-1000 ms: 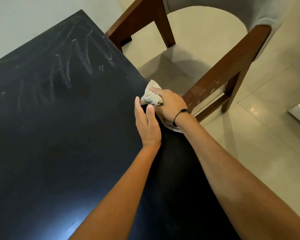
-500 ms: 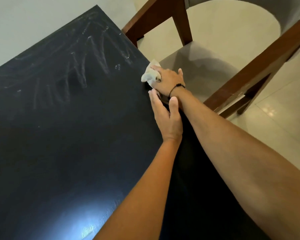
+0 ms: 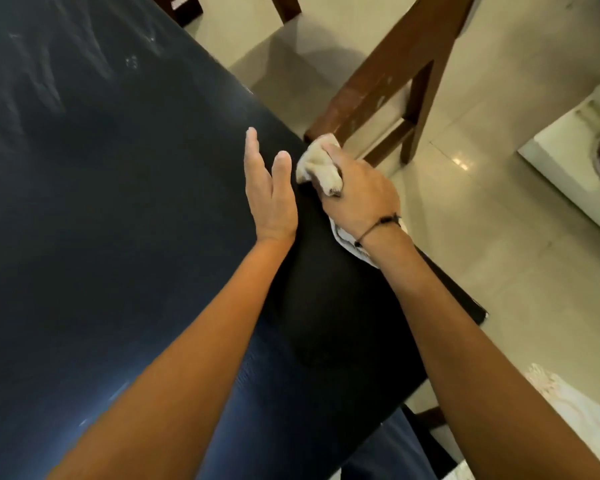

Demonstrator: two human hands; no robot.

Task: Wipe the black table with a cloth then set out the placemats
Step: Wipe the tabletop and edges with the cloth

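Observation:
The black table point(image 3: 118, 202) fills the left and middle of the head view, with pale wipe streaks at its far end. My right hand point(image 3: 357, 192) grips a bunched white cloth point(image 3: 317, 164) against the table's right edge; more of the cloth shows under my wrist. My left hand point(image 3: 269, 192) stands on its edge on the tabletop just left of the cloth, fingers straight, holding nothing. No placemats are in sight.
A brown wooden chair point(image 3: 388, 81) with a pale seat stands close to the table's right edge, just beyond my right hand. The floor is cream tile. A white low unit point(image 3: 568, 161) sits at the far right. A white lacy item point(image 3: 568, 410) lies at the lower right.
My right hand has drawn the cloth back along the table's right edge, towards me. My left hand stayed beside it on the tabletop, and the view has tilted down.

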